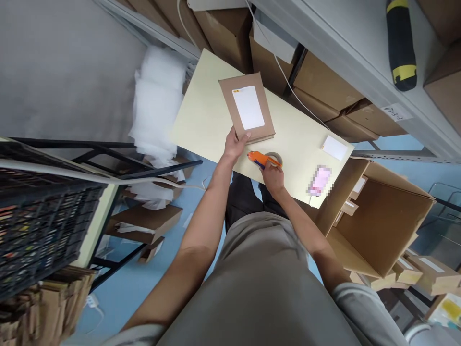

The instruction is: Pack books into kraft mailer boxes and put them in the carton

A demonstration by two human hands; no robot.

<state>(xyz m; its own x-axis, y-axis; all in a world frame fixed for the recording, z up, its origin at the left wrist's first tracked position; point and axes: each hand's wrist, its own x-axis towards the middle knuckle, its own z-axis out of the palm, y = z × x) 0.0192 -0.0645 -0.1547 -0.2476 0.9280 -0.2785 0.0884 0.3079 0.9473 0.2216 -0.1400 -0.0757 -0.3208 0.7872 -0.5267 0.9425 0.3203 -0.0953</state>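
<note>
A small brown cardboard box [266, 117] with a white label [249, 108] is tilted over the cream tabletop [194, 110]. My left hand [235, 145] grips its near corner, thumb on top and fingers partly hidden under the edge. Just to the right, my right hand [273, 176] is closed around an orange tape dispenser [258, 158]; its grey tape roll shows beyond my fingers. The dispenser's front end points left, a little below the box and apart from it.
On the table's right end lie a white card stack [334, 147] and a blurred pink phone-like item [320, 180]. A large open carton [392, 216] stands at the right. Shelved boxes [326, 81] line the back, with white wrap [158, 101] and a black crate [46, 230] leftward.
</note>
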